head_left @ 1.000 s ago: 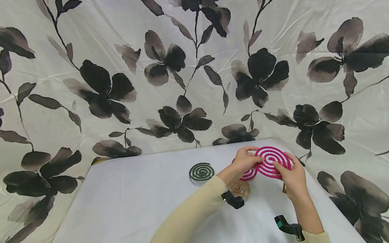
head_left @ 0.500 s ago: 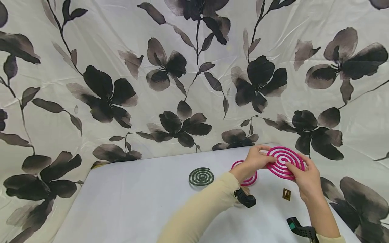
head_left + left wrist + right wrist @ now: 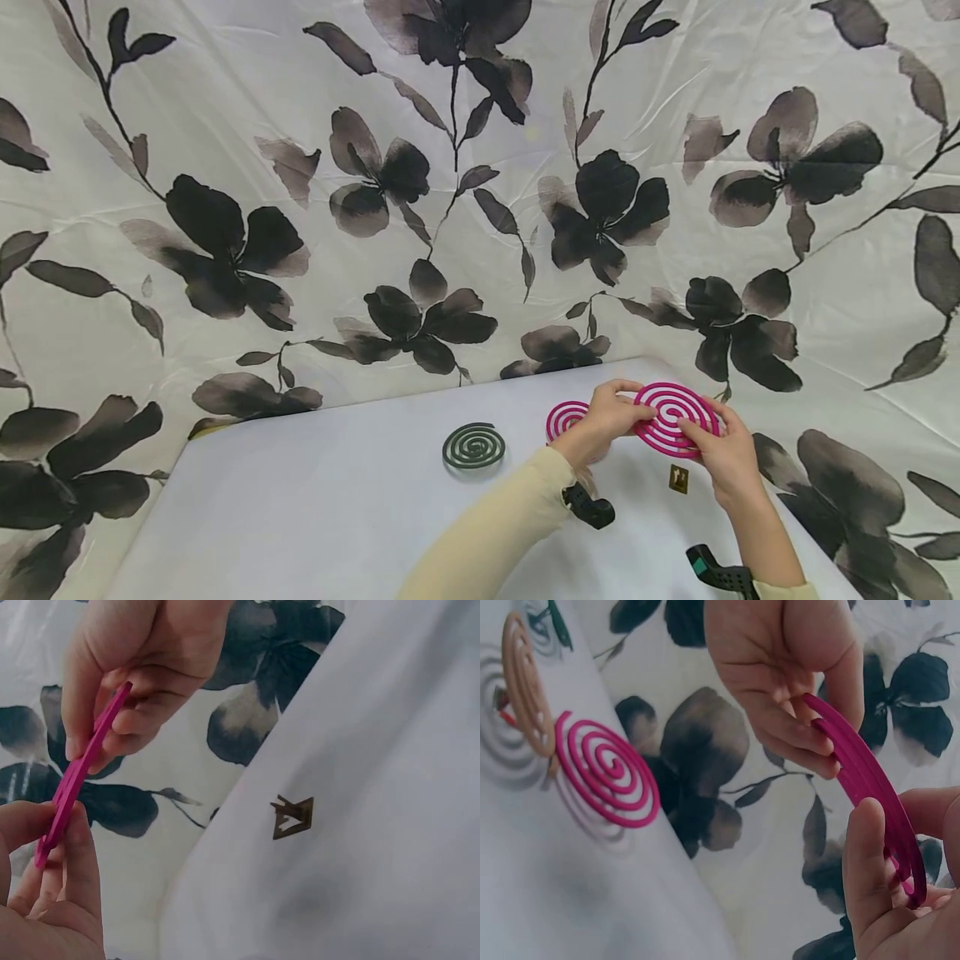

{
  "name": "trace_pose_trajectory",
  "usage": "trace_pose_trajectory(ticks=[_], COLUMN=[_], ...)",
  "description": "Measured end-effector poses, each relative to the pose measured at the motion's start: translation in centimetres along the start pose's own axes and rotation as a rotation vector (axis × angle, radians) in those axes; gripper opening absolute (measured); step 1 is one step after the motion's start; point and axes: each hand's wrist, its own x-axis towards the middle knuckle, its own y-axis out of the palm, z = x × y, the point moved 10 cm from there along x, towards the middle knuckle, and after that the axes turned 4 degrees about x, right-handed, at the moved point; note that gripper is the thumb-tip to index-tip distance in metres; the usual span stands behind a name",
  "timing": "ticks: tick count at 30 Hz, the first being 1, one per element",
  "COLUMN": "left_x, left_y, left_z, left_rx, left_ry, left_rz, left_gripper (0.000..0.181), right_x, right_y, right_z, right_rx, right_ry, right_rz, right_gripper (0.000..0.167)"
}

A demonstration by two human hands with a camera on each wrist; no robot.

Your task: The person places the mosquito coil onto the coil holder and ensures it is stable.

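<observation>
A pink mosquito coil (image 3: 670, 414) is held up above the far right part of the table, between my two hands. My left hand (image 3: 611, 414) pinches its left edge, and my right hand (image 3: 729, 454) grips the opposite edge with the thumb on its face. Seen edge-on in the left wrist view, the held coil (image 3: 79, 780) looks thin and tilted. Another pink coil (image 3: 615, 769) lies on the table beyond my left wrist, partly covered in the head view. Near it is a tan coil (image 3: 526, 682), mostly hidden by my left arm in the head view.
A dark green coil (image 3: 474, 446) lies left of my left forearm. A small brassy metal stand (image 3: 678, 479) rests on the white table (image 3: 300, 500) below the held coil. Behind the table hangs a flower-print cloth (image 3: 465, 208).
Both hands have carried the held pink coil rightward over the table, uncovering the metal stand. More of the other pink coil shows. The head view has shifted.
</observation>
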Motion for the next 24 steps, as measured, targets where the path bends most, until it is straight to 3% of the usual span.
trace_pose_trajectory(ticks=[9,14,24], left_x=[0.8,1.4,1.3], left_y=[1.1,1.7,2.6], left_z=[3.3,3.8,6.2], left_rx=[-0.017,-0.046,-0.083], left_ry=[-0.045,-0.045,-0.04], left_rz=[0.019,0.037,0.107], left_gripper=[0.028,0.03,0.034], right_x=[0.2,0.5,0.5], right_y=[-0.7,-1.2,-1.7], right_z=[-2.5,-3.0,-5.8], right_rx=[-0.011,-0.013,0.008], right_ry=[0.041,0.056,0.111], right_rz=[-0.004,-0.017,-0.025], right_gripper=[0.075,0.075,0.077])
